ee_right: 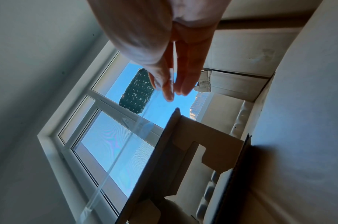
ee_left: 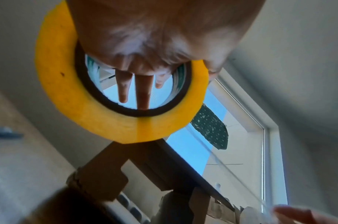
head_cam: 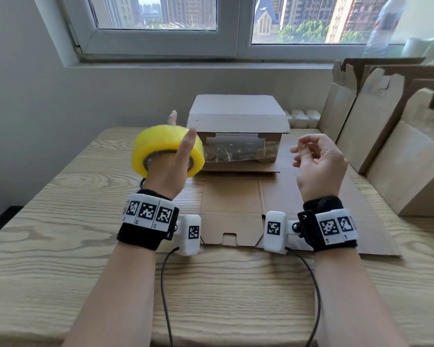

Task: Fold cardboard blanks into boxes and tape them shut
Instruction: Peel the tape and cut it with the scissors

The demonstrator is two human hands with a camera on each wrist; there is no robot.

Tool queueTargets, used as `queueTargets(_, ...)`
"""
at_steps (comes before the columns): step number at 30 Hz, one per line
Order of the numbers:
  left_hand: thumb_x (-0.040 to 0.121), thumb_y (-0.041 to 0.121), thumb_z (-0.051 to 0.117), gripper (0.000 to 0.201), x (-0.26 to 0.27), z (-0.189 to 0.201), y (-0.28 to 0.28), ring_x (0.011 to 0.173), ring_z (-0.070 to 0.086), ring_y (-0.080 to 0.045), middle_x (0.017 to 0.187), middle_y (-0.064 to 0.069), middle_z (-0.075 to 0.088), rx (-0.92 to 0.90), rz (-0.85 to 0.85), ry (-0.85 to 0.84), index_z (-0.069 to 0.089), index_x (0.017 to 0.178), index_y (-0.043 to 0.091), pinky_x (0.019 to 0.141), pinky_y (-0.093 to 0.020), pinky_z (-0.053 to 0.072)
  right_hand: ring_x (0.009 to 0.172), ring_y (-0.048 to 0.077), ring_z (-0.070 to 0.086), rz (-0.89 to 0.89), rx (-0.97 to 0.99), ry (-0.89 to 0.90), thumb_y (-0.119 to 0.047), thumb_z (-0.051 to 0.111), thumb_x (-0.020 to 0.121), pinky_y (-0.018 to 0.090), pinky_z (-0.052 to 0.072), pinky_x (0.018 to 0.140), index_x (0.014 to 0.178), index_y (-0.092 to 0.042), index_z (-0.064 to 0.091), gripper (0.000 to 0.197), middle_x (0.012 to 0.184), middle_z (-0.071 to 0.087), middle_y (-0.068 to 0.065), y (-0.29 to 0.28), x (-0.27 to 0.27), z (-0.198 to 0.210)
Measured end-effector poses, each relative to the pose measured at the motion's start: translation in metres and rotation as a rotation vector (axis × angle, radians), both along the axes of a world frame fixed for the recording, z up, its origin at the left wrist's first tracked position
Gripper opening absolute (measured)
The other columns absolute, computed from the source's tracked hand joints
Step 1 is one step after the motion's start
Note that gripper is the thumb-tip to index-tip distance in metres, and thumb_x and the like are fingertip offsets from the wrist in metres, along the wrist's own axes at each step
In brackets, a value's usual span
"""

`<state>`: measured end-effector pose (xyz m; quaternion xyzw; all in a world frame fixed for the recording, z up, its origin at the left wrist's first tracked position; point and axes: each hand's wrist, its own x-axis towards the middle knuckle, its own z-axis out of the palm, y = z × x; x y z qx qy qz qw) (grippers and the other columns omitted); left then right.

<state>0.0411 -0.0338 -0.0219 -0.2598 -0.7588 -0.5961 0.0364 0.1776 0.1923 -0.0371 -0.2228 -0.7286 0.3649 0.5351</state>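
Two hands are raised over the worktop point(head_cam: 60, 196). From the head, the left hand point(head_cam: 169, 169) wears the tape roll point(head_cam: 166, 151), fingers straight; the right hand point(head_cam: 318, 164) pinches a clear strip point(head_cam: 236, 154) before the half-folded box point(head_cam: 238, 128). Another blank point(head_cam: 236, 209) lies flat, nearer. Left wrist: fingers point(ee_left: 143, 92) pass through the roll. Right wrist: fingertips point(ee_right: 169, 89) pinch the strip. Sealing seems begun, not finished.
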Motion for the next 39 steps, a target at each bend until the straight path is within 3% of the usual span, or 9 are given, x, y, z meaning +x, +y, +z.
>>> queueTargets(2, 0.081, 0.073, 0.046, 0.091, -0.006, 0.001, -0.006, 0.116, 0.056, -0.024, 0.106, -0.006, 0.065, -0.083, 0.07, 0.12, 0.006, 0.156, 0.039, 0.113, -0.048, 0.032, 0.057, 0.013, 0.062, -0.04, -0.003, 0.042, -0.005, 0.056, 0.096, 0.035, 0.058, 0.062, 0.093, -0.02, 0.063, 0.017, 0.075, 0.067, -0.01, 0.004, 0.004, 0.001)
queueTargets(7, 0.069, 0.054, 0.08, 0.11, -0.022, 0.001, -0.022, 0.115, 0.058, -0.014, 0.096, 0.008, 0.066, -0.032, 0.133, 0.339, 0.019, 0.155, 0.024, 0.11, -0.043, 0.038, 0.054, 0.019, 0.06, -0.043, -0.007, 0.05, -0.007, 0.056, 0.097, 0.038, 0.056, 0.057, 0.091, -0.021, 0.061, 0.016, 0.078, 0.069, -0.002, 0.013, 0.008, 0.002)
queueTargets(11, 0.089, 0.047, 0.065, 0.078, -0.018, 0.002, -0.02, 0.086, 0.06, 0.011, 0.083, 0.025, 0.066, 0.234, 0.025, 0.04, 0.026, 0.154, 0.027, 0.095, -0.02, 0.043, 0.055, 0.016, 0.06, -0.092, -0.029, 0.059, -0.01, 0.057, 0.097, 0.035, 0.056, 0.057, 0.092, -0.019, 0.061, 0.012, 0.08, 0.071, 0.001, 0.018, 0.009, -0.001)
queueTargets(15, 0.076, 0.059, 0.063, 0.092, -0.013, -0.001, -0.013, 0.116, 0.055, -0.015, 0.105, 0.006, 0.064, 0.002, 0.145, 0.21, 0.021, 0.154, 0.034, 0.11, -0.04, 0.035, 0.058, 0.018, 0.063, -0.144, -0.029, 0.045, -0.01, 0.059, 0.095, 0.037, 0.058, 0.059, 0.091, -0.019, 0.063, 0.011, 0.081, 0.072, -0.001, 0.021, 0.008, -0.005)
queueTargets(17, 0.074, 0.055, 0.068, 0.095, -0.014, -0.001, -0.01, 0.116, 0.058, -0.019, 0.11, 0.003, 0.067, 0.051, 0.101, 0.188, 0.019, 0.153, 0.037, 0.11, -0.045, 0.038, 0.058, 0.021, 0.064, -0.159, -0.011, 0.044, -0.01, 0.059, 0.094, 0.041, 0.058, 0.061, 0.091, -0.019, 0.064, 0.011, 0.079, 0.072, -0.005, 0.021, 0.007, -0.005)
queueTargets(22, 0.077, 0.007, 0.079, 0.086, -0.016, 0.001, -0.018, 0.085, 0.065, -0.006, 0.097, 0.004, 0.07, 0.232, 0.143, 0.207, 0.033, 0.149, 0.014, 0.091, -0.029, 0.052, 0.064, 0.02, 0.066, -0.155, -0.019, 0.038, -0.013, 0.06, 0.094, 0.042, 0.058, 0.066, 0.09, -0.02, 0.064, 0.009, 0.082, 0.073, -0.005, 0.022, 0.005, -0.008)
queueTargets(29, 0.077, 0.007, 0.078, 0.086, -0.018, 0.004, -0.026, 0.088, 0.067, -0.009, 0.097, 0.001, 0.071, 0.288, 0.085, 0.167, 0.031, 0.149, 0.016, 0.086, -0.024, 0.051, 0.062, 0.016, 0.062, -0.072, -0.116, 0.039, -0.013, 0.063, 0.093, 0.046, 0.059, 0.066, 0.087, -0.027, 0.065, 0.015, 0.08, 0.071, -0.006, 0.025, 0.006, -0.006)
queueTargets(33, 0.077, 0.006, 0.075, 0.09, -0.019, 0.005, -0.03, 0.087, 0.065, -0.007, 0.097, 0.002, 0.069, 0.244, 0.083, 0.223, 0.025, 0.151, 0.013, 0.091, -0.024, 0.049, 0.056, 0.013, 0.06, -0.021, -0.222, -0.045, -0.011, 0.066, 0.093, 0.037, 0.059, 0.064, 0.088, -0.021, 0.067, 0.011, 0.08, 0.071, 0.002, 0.024, 0.003, -0.009)
queueTargets(39, 0.07, -0.007, 0.072, 0.075, -0.028, 0.005, -0.041, 0.084, 0.068, -0.017, 0.092, -0.019, 0.064, 0.268, 0.087, -0.002, 0.046, 0.138, 0.011, 0.079, -0.027, 0.054, 0.054, 0.011, 0.061, 0.092, -0.369, -0.294, -0.005, 0.069, 0.089, 0.029, 0.055, 0.065, 0.092, -0.01, 0.073, 0.007, 0.077, 0.07, 0.003, 0.019, -0.005, -0.02)
